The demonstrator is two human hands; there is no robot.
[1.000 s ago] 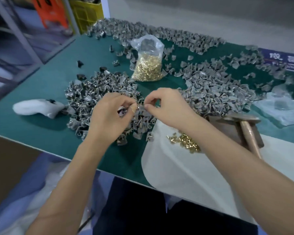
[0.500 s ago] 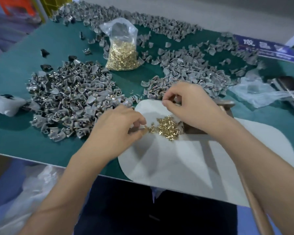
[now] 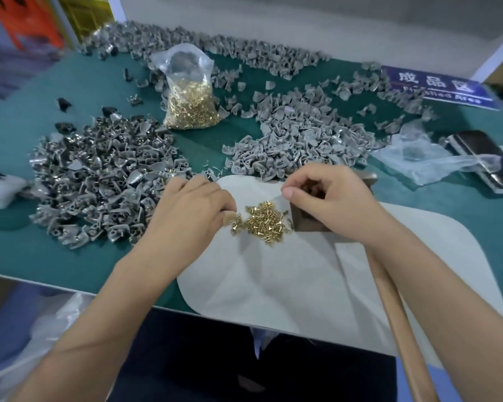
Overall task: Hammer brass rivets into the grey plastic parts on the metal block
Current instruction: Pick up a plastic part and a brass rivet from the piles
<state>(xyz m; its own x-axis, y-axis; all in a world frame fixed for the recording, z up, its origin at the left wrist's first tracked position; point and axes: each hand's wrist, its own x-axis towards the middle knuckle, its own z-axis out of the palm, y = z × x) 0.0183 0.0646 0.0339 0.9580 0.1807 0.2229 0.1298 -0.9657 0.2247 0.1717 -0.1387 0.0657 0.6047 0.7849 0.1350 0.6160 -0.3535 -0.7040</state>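
Picking a rivet is the step in hand, seen from the head view: the left hand (image 3: 186, 210) curls its fingertips into the near edge of the loose brass rivets (image 3: 263, 224) on the white mat (image 3: 273, 285); whether one is pinched yet, I cannot tell. Just right of that pile, the right hand (image 3: 334, 198) rests with curled fingers over the metal block (image 3: 308, 221), probably seating a grey part, though it is hidden. The hammer handle (image 3: 398, 323) lies under the right forearm. Next: stand a rivet in the part, then take the hammer. Compared with half a second ago, the left hand has reached the pile and the right hand has settled onto the block.
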